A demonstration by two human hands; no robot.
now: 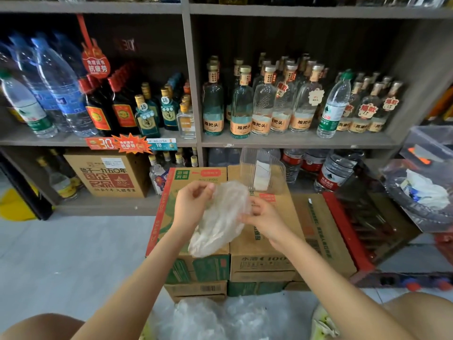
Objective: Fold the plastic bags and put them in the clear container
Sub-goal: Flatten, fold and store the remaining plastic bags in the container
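Above the brown cardboard boxes (266, 244), both hands hold one thin, whitish translucent plastic bag (219, 222). It is wrinkled and hangs loose, with its lower end resting on a box top. The left hand (193, 201) pinches its upper edge; the right hand (263, 214) pinches its right edge. Behind them, on the boxes, stands the clear plastic container (274, 179) with a white folded piece inside. More crumpled clear bags (210, 317) lie near the knees.

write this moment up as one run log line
phase: folding | left hand: pinches plastic bag top | right hand: pinches its right edge | clear container: on cardboard boxes, white folded stack inside | loose bags: heaped below
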